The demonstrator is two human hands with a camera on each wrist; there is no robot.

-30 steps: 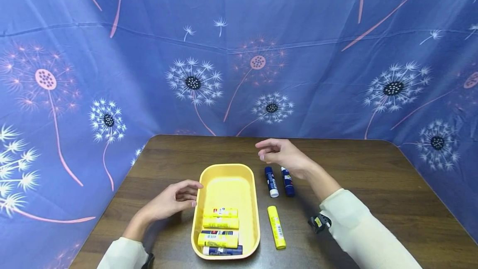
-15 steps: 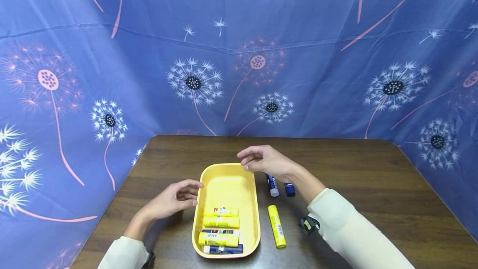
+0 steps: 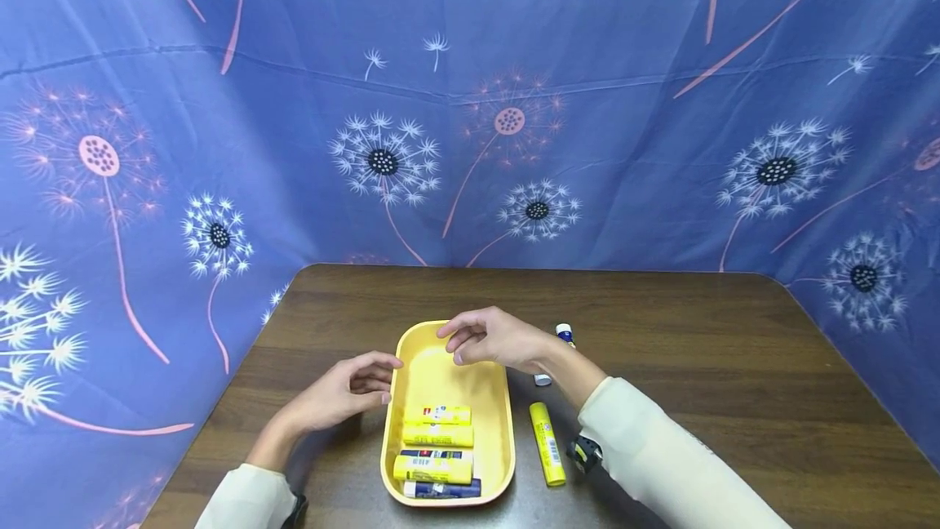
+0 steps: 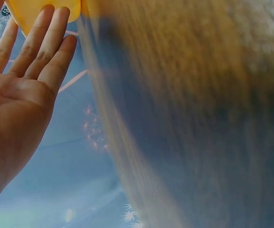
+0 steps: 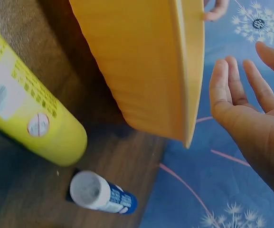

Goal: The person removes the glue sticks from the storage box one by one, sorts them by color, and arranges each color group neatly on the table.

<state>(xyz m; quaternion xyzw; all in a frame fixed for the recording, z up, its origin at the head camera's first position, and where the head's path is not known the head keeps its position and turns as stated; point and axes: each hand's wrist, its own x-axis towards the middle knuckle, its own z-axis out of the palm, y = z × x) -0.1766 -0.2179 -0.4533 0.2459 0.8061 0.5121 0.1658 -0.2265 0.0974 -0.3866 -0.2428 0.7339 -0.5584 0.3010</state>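
A yellow plastic tray (image 3: 510, 431) holds several yellow and blue glue sticks (image 3: 437, 435) lying crosswise in its near half. At its left rim, my left hand (image 3: 341, 394) rests with fingertips right at the edge and nothing in the palm, as the left wrist view shows. Over the tray's far end hovers my right hand (image 3: 503, 340), fingers loosely bent and holding nothing; the right wrist view shows the same bare hand (image 5: 255, 104). Right of the tray lies a yellow glue stick (image 3: 547, 444). Two blue glue sticks with white caps, one of them (image 3: 565, 332) farther back, are partly hidden behind my right wrist.
The brown wooden table (image 3: 705, 366) carries everything. A blue cloth (image 3: 624, 104) with dandelion prints hangs behind and to the sides. Both forearms wear pale sleeves (image 3: 661, 455), and a black wrist camera (image 3: 585, 453) sits under the right one.
My right hand has moved left and nearer, from above the blue glue sticks to over the tray's far end. My left hand has stayed at the rim.
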